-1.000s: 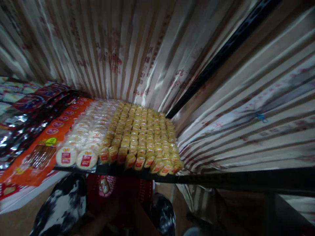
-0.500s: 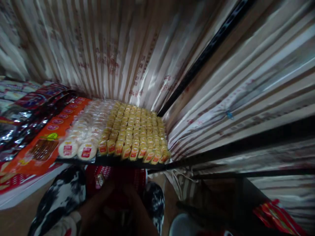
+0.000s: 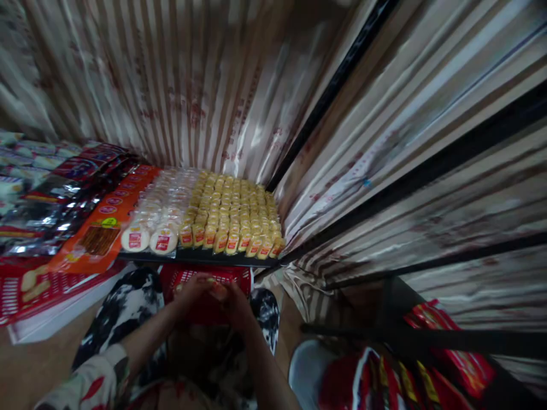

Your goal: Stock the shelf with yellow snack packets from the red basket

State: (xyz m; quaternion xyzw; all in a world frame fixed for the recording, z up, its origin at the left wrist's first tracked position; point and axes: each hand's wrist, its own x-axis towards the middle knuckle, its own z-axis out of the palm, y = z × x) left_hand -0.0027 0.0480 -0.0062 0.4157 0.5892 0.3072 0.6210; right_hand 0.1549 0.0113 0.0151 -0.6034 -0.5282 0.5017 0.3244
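My left hand [image 3: 193,289] and my right hand [image 3: 234,302] meet low in the view, over a red basket [image 3: 205,279] between my knees. Their fingers curl together around something small that I cannot make out in the dim light. Just above them a dark shelf [image 3: 213,259] carries rows of small yellow wrapped snacks [image 3: 233,210] and round white wrapped cakes [image 3: 160,213].
Orange snack packs [image 3: 105,228] and dark shiny packs [image 3: 55,193] lie left of the cakes. Striped plastic sheeting [image 3: 205,85] hangs behind and to the right. Red packs [image 3: 431,353] sit on a lower rack at bottom right, beside a pale round thing [image 3: 305,370].
The view has swung down and right, so the shelf looks smaller. My two hands have come up into view and joined over the red basket. The red packs at bottom right have appeared.
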